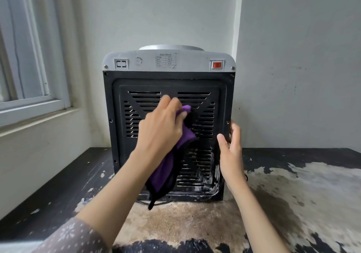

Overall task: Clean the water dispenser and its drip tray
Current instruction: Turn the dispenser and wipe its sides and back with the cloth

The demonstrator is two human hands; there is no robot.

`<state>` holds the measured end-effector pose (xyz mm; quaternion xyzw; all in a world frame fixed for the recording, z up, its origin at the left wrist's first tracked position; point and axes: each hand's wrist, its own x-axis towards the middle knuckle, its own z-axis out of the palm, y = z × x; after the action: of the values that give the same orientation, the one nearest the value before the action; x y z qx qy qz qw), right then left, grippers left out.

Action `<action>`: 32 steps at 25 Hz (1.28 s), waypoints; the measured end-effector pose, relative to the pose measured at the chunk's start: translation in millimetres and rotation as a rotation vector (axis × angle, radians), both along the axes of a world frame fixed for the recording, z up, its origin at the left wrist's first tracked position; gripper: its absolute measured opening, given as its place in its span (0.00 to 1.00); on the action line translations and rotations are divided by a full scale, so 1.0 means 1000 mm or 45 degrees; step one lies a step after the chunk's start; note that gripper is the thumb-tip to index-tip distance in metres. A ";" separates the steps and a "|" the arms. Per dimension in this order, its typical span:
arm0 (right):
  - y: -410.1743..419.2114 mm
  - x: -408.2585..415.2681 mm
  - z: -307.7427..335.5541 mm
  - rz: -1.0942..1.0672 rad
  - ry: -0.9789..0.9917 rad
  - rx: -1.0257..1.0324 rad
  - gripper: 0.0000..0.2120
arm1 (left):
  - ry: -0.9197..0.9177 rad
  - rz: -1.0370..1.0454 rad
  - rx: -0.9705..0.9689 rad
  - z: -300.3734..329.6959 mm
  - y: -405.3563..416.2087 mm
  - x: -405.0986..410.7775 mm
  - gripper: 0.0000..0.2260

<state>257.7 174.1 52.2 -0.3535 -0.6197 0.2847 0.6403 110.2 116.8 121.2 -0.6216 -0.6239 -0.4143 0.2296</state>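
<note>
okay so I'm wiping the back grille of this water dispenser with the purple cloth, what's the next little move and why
Probably drag the purple cloth down to the lower right of the black vent grille, where pale streaks and grime still show near the bottom edge. Your left hand grips the cloth at the grille's middle, and your right hand steadies the water dispenser by its right edge.

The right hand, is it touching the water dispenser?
Touching. The head view shows the right hand at the water dispenser with its thumb laid on the black back panel's right edge and its fingers reaching round the side.
</note>
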 end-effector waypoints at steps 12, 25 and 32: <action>0.005 -0.003 -0.005 -0.008 0.032 0.010 0.20 | -0.241 -0.227 0.500 -0.017 0.018 -0.006 0.08; 0.017 0.009 -0.009 0.105 0.049 0.078 0.20 | 0.474 -0.279 0.534 -0.104 0.039 -0.007 0.11; 0.016 0.011 -0.009 0.114 0.021 0.069 0.20 | 1.150 -0.556 0.319 -0.140 0.033 -0.039 0.15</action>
<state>269.0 190.4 43.4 -0.3056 -0.6372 0.2989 0.6413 71.0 150.2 -18.8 -0.8221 -0.2636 -0.2145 0.4568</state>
